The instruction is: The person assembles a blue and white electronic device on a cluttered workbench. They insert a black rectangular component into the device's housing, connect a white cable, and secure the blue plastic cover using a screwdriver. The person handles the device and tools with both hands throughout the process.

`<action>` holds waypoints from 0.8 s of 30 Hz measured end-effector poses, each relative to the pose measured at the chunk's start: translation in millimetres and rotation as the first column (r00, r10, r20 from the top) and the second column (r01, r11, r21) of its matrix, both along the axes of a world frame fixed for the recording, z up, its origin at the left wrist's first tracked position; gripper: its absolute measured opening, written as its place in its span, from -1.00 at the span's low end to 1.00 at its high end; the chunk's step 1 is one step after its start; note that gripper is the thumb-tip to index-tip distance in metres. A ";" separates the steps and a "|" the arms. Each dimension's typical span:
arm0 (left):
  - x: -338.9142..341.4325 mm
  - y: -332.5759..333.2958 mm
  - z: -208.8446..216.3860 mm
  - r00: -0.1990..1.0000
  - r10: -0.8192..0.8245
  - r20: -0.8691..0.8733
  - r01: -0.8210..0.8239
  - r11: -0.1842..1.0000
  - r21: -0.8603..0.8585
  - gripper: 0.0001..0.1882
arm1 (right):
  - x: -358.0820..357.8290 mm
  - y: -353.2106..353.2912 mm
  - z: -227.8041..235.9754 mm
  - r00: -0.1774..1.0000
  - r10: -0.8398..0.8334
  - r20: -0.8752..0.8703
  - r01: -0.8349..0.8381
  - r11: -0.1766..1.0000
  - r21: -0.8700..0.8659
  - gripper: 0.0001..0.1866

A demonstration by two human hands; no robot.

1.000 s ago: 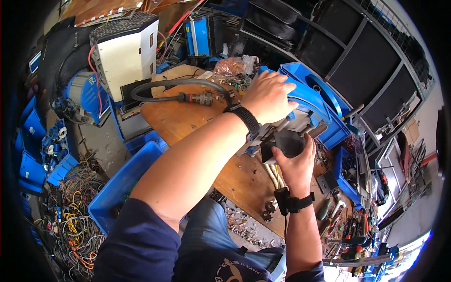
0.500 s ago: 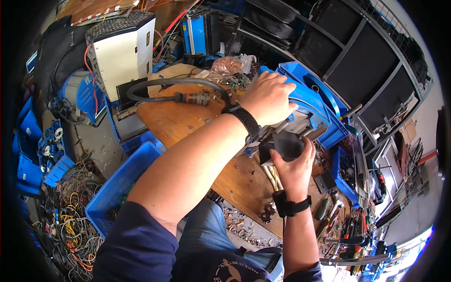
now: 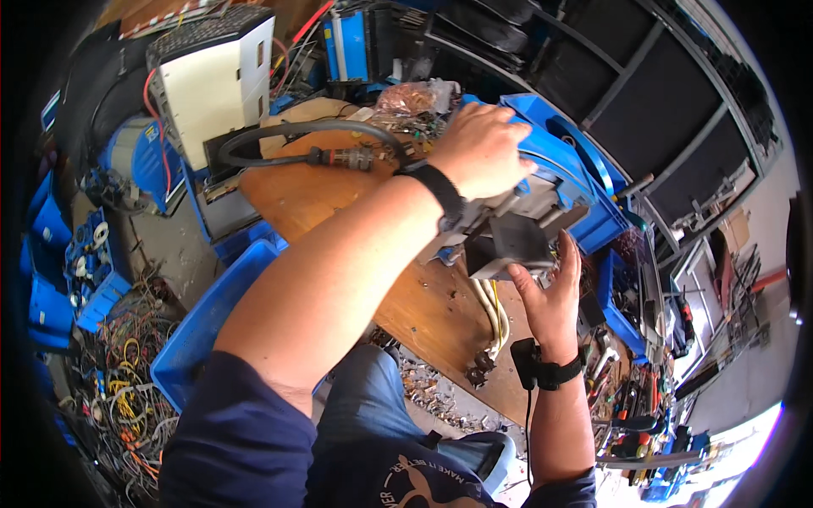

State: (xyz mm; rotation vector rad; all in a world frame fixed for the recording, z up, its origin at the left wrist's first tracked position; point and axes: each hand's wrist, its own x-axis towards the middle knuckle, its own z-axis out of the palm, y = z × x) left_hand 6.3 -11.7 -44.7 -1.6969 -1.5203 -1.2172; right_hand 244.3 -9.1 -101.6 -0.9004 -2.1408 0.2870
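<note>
A bulky machine with a blue casing [image 3: 555, 161] and a grey underside lies tilted on the wooden table. My left hand [image 3: 484, 151] reaches over its top, fingers curled round the blue casing. A dark grey rectangular box [image 3: 518, 241] sits against the near side of the machine; whether it is fastened there I cannot tell. Beside the box, my right hand [image 3: 552, 292] has its fingers spread apart, the thumb at the box's lower edge. Pale thick cables [image 3: 493, 317] hang below the box. A black cable with a round metal connector [image 3: 351, 158] loops out left of my left hand.
The wooden table [image 3: 415, 313] carries small scraps and a clear bag of copper-coloured bits [image 3: 415, 97]. A blue bin [image 3: 207, 317] stands at the table's left, near tangled wires [image 3: 127, 398]. Hand tools [image 3: 627, 398] crowd the right side. A black-panelled metal frame [image 3: 652, 110] stands behind.
My right hand has loosened from around the box, its fingers spreading and shifting right and down. The box shows more of its front face. My left hand stays on the blue casing.
</note>
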 end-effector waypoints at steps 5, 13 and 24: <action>-10.4 -1.1 5.8 0.998 -0.051 0.044 0.058 0.983 -0.174 -0.41 | 22.4 0.7 -11.5 0.993 0.047 -0.106 -0.058 0.993 -0.100 -0.05; -25.0 -3.3 13.2 0.991 -0.066 0.112 0.092 0.964 -0.250 -0.41 | 56.6 -13.8 -37.8 0.998 0.013 0.058 0.000 0.975 -0.221 -0.13; -49.0 10.9 27.7 0.948 -0.159 0.275 0.262 0.881 -0.394 -0.48 | 79.1 -28.8 -53.4 0.993 0.079 0.089 -0.045 0.941 -0.337 -0.21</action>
